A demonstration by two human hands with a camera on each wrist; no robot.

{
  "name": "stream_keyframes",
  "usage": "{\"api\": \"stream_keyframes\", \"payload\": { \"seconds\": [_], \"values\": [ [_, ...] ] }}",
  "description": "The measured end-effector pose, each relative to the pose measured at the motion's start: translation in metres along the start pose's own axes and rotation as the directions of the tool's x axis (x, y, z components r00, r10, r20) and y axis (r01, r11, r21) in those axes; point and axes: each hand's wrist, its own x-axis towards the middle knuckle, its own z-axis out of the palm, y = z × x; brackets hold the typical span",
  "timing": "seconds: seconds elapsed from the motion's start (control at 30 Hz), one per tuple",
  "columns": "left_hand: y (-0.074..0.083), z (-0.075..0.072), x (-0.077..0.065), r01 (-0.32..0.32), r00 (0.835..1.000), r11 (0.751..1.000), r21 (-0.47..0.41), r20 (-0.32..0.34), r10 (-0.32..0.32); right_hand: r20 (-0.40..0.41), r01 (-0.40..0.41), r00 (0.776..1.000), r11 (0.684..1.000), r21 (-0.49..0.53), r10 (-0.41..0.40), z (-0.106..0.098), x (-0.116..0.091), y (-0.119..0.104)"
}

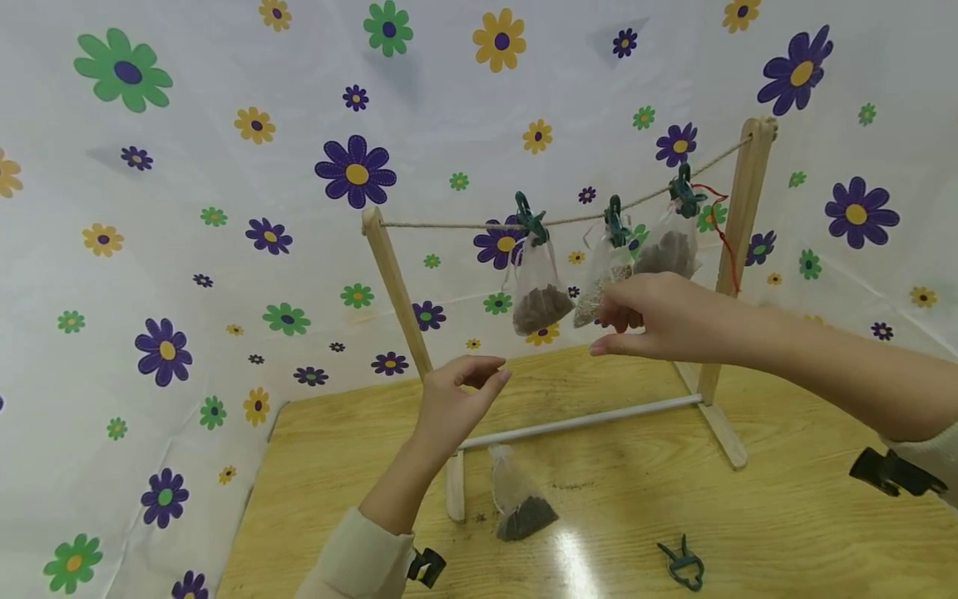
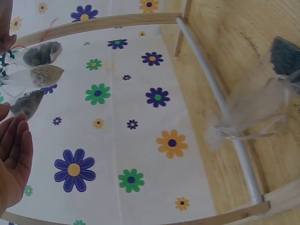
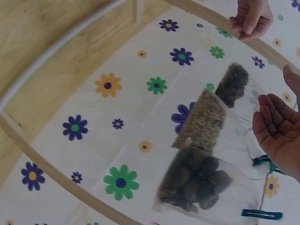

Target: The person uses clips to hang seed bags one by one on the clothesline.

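Note:
Three sheer mesh bags hang from a rope point(image 1: 449, 225), each under a dark green clip point(image 1: 530, 220). The left bag point(image 1: 540, 299) holds dark chunks, the middle bag point(image 1: 591, 301) pale grains, the right bag point(image 3: 192, 178) dark rounded pieces. My right hand point(image 1: 659, 316) is in front of the middle and right bags in the head view, fingers loosely bent around nothing. Lower and to the left, my left hand point(image 1: 460, 399) holds nothing, its fingers softly curved. A fourth mesh bag point(image 1: 520, 499) with dark contents lies on the table below it.
Two wooden posts point(image 1: 397, 291) carry the rope, with a white bar point(image 1: 584, 423) joining them low down. A loose green clip point(image 1: 683, 564) lies on the wooden table point(image 1: 329, 499) near the front. Red string point(image 1: 722, 225) dangles by the right post. Flowered cloth point(image 1: 224, 50) hangs behind.

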Motion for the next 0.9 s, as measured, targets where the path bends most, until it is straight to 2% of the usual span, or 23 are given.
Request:
{"api": "stream_keyframes", "payload": {
  "seconds": [0.13,0.3,0.53,0.73,0.9],
  "values": [
    [-0.011,0.000,-0.010,0.025,0.998,0.999,0.037,0.052,-0.027,0.040,0.002,0.999,1.000,0.021,-0.003,0.015,-0.010,0.007],
    [-0.022,-0.001,-0.023,0.069,0.989,0.995,0.069,0.129,-0.078,0.129,-0.010,0.992,0.999,0.036,0.005,0.032,-0.020,0.016],
    [-0.036,0.001,-0.039,0.113,0.972,0.984,0.139,0.188,-0.138,0.191,-0.003,0.982,1.000,0.024,-0.002,0.066,-0.037,0.030],
    [-0.046,0.004,-0.052,0.166,0.940,0.961,0.223,0.259,-0.222,0.277,-0.061,0.960,0.996,0.063,0.041,0.092,-0.051,0.035],
    [-0.058,0.008,-0.062,0.213,0.898,0.939,0.270,0.323,-0.297,0.309,-0.054,0.951,0.997,0.057,0.034,0.111,-0.061,0.039]
  ]
}}
